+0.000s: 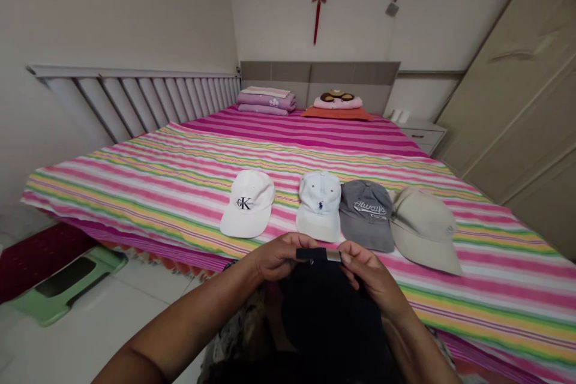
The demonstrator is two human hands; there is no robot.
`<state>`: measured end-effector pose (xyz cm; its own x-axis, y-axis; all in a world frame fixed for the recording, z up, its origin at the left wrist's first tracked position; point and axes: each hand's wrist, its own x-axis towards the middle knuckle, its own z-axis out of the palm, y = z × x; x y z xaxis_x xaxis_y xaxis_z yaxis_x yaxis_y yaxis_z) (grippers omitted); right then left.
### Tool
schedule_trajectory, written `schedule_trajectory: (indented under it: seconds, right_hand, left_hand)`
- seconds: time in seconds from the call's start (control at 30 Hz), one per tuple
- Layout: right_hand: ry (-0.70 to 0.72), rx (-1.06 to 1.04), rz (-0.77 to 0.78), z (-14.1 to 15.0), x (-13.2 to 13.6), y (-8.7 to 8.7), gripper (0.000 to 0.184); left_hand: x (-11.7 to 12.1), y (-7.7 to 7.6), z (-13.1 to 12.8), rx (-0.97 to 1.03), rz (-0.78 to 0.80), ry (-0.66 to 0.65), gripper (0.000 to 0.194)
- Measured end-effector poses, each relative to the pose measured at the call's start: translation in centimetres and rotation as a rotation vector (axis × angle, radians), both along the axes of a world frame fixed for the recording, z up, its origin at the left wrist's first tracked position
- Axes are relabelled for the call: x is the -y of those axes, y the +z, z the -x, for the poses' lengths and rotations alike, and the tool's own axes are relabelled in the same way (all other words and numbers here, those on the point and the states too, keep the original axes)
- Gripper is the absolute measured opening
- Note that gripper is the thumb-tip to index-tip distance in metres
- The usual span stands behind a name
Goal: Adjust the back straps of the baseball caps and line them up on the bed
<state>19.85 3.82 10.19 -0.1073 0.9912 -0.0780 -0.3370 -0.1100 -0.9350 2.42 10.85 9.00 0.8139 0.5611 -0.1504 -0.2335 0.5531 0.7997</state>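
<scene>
Both hands grip a dark baseball cap (330, 312) low in front of me, its back strap (310, 254) uppermost with a pale buckle or label on it. My left hand (288, 257) pinches the strap's left end. At the right end, the fingers of my right hand (366, 270) close on the strap beside the pale piece. Beyond my hands a white cap (252, 198) with dark letters lies on the bed. To its right are a pale blue cap (320, 198), a grey cap (366, 210) with white script and a beige cap (425, 222).
The bed (157, 162) has a striped sheet. Folded purple bedding (265, 102) and a pink pillow (337, 103) sit by the headboard (279, 75). A green stool (67, 288) stands on the floor at left. At right are a white nightstand (423, 132) and a wardrobe (517, 90).
</scene>
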Motion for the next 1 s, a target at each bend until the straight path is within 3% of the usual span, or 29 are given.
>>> schedule_trajectory:
  seconds: [0.2,0.4,0.57,0.7,0.83,1.0]
  right_hand:
    - [0.004,0.082,-0.03,0.3,0.0,-0.9,0.026]
    - [0.01,0.04,-0.028,0.8,0.2,-0.7,0.024]
    - [-0.152,-0.173,-0.006,0.4,-1.2,-1.4,0.023]
    - [-0.133,-0.235,0.149,1.2,-2.6,-2.9,0.026]
    - [-0.154,-0.274,0.221,2.5,-3.9,-3.8,0.03]
    - [-0.169,-0.238,0.306,2.3,-4.9,-5.5,0.024]
  left_hand:
    - [0.2,-0.4,-0.6,-0.132,-0.046,0.056,0.021]
    - [0.8,-0.2,-0.4,-0.203,-0.062,0.166,0.023]
    - [0.4,1.1,1.9,-0.098,-0.049,0.326,0.024]
    - [-0.7,2.1,4.7,-0.118,-0.082,0.41,0.024]
    - [-2.5,4.1,7.1,-0.147,-0.124,0.595,0.023]
    - [-7.0,8.4,9.4,-0.214,-0.147,0.901,0.014]
